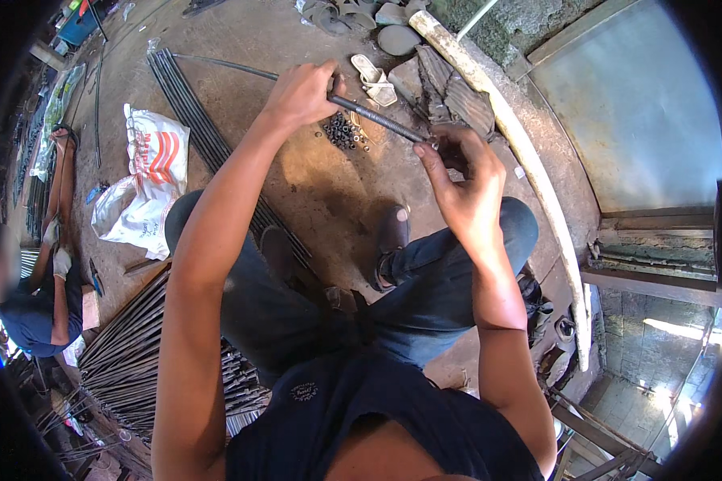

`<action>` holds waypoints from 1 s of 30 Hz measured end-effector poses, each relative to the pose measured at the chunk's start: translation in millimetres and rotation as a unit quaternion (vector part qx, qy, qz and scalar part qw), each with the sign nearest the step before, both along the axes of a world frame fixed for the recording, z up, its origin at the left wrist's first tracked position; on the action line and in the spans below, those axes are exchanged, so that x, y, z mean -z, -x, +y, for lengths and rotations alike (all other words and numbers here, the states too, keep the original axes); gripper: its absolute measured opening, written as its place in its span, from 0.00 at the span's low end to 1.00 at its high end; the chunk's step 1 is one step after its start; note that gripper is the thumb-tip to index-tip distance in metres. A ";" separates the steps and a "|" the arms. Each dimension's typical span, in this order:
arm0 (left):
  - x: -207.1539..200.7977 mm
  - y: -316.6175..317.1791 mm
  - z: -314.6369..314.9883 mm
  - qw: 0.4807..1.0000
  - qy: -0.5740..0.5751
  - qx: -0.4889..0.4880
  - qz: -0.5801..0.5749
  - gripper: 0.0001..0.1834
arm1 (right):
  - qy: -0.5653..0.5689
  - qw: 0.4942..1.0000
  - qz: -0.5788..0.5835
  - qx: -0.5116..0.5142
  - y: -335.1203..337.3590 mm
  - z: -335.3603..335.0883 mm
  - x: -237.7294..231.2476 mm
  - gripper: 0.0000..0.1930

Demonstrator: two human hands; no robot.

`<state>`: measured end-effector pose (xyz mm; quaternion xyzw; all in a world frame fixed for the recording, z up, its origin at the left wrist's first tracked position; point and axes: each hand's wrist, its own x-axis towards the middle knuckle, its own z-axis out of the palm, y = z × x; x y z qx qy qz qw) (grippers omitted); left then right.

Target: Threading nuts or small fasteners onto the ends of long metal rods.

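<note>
A long dark metal rod [385, 122] slants across in front of me, its threaded end toward the right. My left hand [301, 94] is closed around it partway along, and the plainer part runs off to the far left. At the threaded tip, my right hand [467, 164] pinches with thumb and fingers. Something small shows at that fingertip, perhaps a nut, but the fingers partly cover it. On the floor beneath the rod lies a loose pile of small dark nuts [345, 132].
Long rods [196, 104] lie bundled at left, beside a white sack [156, 152]. A large stack of rods [136, 353] fills the lower left. A pale sandal [374, 80] and a long pale pole [529, 160] lie ahead and right. Another person [44, 309] works at far left.
</note>
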<state>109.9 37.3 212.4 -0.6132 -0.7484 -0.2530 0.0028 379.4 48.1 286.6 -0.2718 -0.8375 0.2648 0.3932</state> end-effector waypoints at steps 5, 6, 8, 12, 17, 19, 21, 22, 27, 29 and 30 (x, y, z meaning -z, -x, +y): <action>-0.5 1.2 0.4 1.000 -0.018 0.000 -0.001 0.16 | -0.046 0.999 0.013 -0.023 -3.9 4.0 -1.6 0.12; -1.1 1.1 0.1 1.000 -0.025 0.003 0.000 0.16 | -0.058 0.997 0.028 -0.031 -4.2 5.0 -0.4 0.12; -0.4 1.8 0.2 1.000 -0.027 -0.001 0.002 0.16 | -0.036 0.998 0.039 -0.033 -1.7 2.1 -1.7 0.12; 0.9 2.7 0.6 0.999 -0.036 0.001 0.007 0.16 | -0.047 0.998 0.028 -0.033 -3.3 0.7 -5.7 0.11; 2.8 4.3 0.3 0.999 -0.037 0.003 0.005 0.16 | -0.015 0.999 0.015 -0.026 -3.4 1.8 -3.9 0.09; 1.8 3.4 0.5 0.999 -0.034 0.001 0.002 0.16 | -0.003 1.000 0.004 -0.018 -4.2 2.5 -0.5 0.08; -1.8 1.7 -0.5 1.000 -0.011 -0.010 -0.016 0.16 | 0.036 0.999 0.006 -0.007 -4.0 3.0 5.4 0.09; -1.3 1.8 -0.6 1.000 -0.011 -0.010 -0.016 0.16 | 0.036 0.999 0.006 -0.007 -4.2 3.0 5.1 0.09; -1.7 3.8 -1.7 0.999 -0.042 -0.005 0.003 0.17 | -0.072 0.996 0.020 -0.039 -1.8 0.6 -1.1 0.10; -3.0 4.2 -2.5 0.999 -0.041 -0.006 0.004 0.17 | -0.058 0.998 0.009 -0.031 -2.5 0.4 1.6 0.10; -3.2 4.2 -2.9 0.999 -0.041 -0.006 0.005 0.17 | -0.045 0.999 -0.001 -0.021 -3.0 0.2 2.4 0.10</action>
